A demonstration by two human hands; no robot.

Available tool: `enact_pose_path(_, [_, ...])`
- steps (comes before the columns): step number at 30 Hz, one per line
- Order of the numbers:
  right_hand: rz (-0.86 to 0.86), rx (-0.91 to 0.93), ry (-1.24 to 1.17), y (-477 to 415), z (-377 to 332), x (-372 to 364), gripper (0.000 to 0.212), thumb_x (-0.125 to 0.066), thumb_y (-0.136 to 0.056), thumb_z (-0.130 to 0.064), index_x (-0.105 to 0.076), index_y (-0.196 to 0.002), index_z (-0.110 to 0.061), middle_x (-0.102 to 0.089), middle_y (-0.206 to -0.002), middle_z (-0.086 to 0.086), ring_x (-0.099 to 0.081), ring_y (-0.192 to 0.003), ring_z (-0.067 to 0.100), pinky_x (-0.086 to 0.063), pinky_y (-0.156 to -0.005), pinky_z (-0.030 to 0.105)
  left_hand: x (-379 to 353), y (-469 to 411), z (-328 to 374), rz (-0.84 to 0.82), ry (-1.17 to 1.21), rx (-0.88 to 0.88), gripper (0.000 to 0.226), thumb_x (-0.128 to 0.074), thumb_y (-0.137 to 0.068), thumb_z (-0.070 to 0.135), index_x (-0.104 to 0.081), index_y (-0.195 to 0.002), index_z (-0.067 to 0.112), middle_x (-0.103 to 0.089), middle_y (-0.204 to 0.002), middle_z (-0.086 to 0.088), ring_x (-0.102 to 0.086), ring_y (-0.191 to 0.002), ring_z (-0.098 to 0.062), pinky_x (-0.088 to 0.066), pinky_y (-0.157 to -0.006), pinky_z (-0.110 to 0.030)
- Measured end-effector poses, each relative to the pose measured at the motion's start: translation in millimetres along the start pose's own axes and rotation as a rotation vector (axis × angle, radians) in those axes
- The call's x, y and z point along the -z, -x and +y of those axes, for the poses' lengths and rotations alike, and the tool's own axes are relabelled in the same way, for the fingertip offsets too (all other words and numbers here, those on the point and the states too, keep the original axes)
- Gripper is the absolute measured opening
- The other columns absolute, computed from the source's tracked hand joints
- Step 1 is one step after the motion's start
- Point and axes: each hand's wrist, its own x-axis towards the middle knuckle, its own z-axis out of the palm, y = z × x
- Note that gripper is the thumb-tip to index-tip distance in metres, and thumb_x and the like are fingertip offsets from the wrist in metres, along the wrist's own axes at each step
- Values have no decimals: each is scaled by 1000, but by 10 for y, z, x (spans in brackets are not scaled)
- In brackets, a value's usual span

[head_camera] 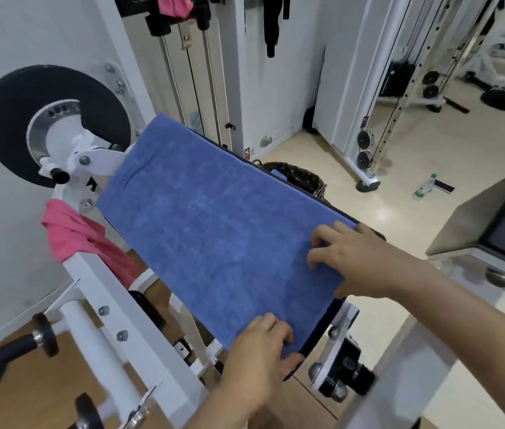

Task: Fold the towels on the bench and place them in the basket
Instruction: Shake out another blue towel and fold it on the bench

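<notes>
The blue towel (214,230) lies spread flat along the bench (320,335), running from its near end at 5 o'clock up toward 11 o'clock, so the work looks to be at the start of a fold. The left hand (260,345) has its fingers curled over the near edge with the thumb tucked under, pinching that corner. The right hand (356,258), at 3 o'clock, has its fingers bent onto the other near corner with the thumb at the hem, apparently gripping it too. The next move probably calls for lifting both corners together and carrying them toward the far end, keeping the hems level so that the halves meet squarely. The far end stops just short of a weight plate (56,119) at 10 o'clock, and a pink towel (84,239) hangs on the white frame (115,308) at 9 o'clock, waiting to be folded. The basket (300,178) sits on the floor just beyond the bench's right edge at 1 o'clock, with open floor around it; a bottle (424,187) stands farther off at 2 o'clock.
</notes>
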Motion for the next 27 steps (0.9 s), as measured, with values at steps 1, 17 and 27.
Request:
enact_pose_path(1, [4, -1, 11, 39, 5, -31, 43, -69, -70, -32, -46, -106, -37, -33, -124, -8, -36, -110, 16, -34, -77, 35, -21, 17, 6, 38, 6, -6, 29, -63, -82, 51, -56, -91, 25, -50, -95, 9, -49, -92, -11, -39, -72, -25])
enact_pose_path(17, [137, -72, -49, 22, 159, -68, 12, -49, -89, -23, -56, -88, -33, -59, -110, -21, -54, -99, 4, -21, -76, 33, 197, 124, -174, 235, 754, 448, 16, -57, -91, 11, -55, -76, 18, -41, -45, 9, -34, -43, -6, -30, -49, -22])
enact_pose_path(27, [297, -406, -358, -490, 234, 521, 13, -58, -87, -21, -65, -88, -32, -62, -94, -5, -57, -92, 21, -44, -67, 30, 924, 112, -785, 289, 827, 448, 18, -80, -77, 9, -77, -77, 27, -74, -73, 4, -65, -65, -2, -47, -60, -12])
